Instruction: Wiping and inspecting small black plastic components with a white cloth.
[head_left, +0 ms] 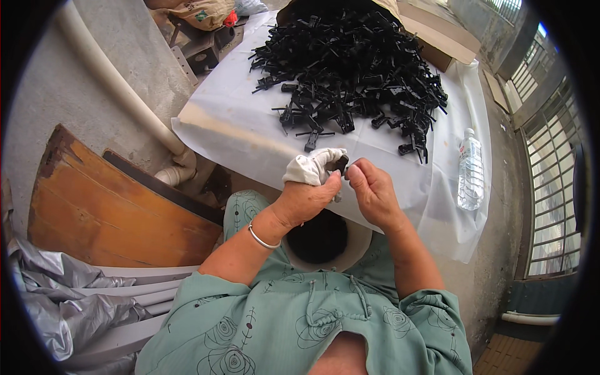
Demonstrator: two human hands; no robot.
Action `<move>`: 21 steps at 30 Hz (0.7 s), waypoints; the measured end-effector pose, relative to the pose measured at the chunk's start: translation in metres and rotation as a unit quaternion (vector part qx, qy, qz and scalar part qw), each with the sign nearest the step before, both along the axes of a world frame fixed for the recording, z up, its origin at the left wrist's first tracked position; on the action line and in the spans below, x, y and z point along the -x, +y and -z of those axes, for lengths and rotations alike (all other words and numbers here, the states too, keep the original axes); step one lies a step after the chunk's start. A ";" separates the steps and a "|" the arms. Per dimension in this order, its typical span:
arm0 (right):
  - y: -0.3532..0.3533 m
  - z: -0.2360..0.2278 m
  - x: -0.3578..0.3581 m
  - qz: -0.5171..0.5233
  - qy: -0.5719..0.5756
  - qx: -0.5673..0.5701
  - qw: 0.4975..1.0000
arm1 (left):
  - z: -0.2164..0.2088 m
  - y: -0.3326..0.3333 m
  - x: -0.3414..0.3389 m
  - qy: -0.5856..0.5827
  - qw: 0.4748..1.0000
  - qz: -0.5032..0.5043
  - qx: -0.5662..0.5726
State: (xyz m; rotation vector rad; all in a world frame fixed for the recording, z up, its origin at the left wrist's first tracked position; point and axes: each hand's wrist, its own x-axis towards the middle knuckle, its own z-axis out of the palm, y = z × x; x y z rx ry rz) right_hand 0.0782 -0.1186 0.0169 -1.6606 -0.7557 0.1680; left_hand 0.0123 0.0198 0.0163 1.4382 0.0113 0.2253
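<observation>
My left hand (312,190), with a white cloth glove (307,169) over its fingers, is closed around a small black plastic part (340,164). My right hand (373,194) sits just beside it, thumb and forefinger pinched together against the part's edge. Whatever lies between those fingertips is too small to make out. Beyond both hands spreads a large heap of black plastic parts (350,69) with thin sticking-out rods. One loose part (312,139) lies at the heap's near edge. Below my hands, between my knees, a pale round bucket (361,247) has a dark inside.
A white plastic sheet (237,134) covers the table. An open cardboard box (437,37) stands behind the heap, and a clear water bottle (470,172) lies at the right. On the left are a curved wooden board (119,212), a pipe (119,81) and silvery sheeting (69,306).
</observation>
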 end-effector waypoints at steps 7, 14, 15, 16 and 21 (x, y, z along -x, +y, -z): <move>0.001 0.005 -0.001 -0.028 -0.037 0.042 0.998 | -0.017 -0.003 0.004 0.016 0.996 -0.022 -0.089; 0.000 0.005 0.003 -0.034 0.002 -0.006 0.999 | -0.007 0.003 0.002 0.020 0.997 0.025 0.071; 0.001 0.007 0.001 -0.037 -0.019 0.000 0.999 | -0.008 0.002 0.002 0.021 0.997 0.026 0.071; 0.001 0.008 0.000 -0.037 -0.019 0.000 0.999 | -0.009 0.001 0.003 0.018 0.999 0.012 0.029; 0.011 0.008 0.006 -0.002 0.043 0.011 0.999 | -0.004 -0.001 0.006 -0.015 0.989 -0.025 -0.142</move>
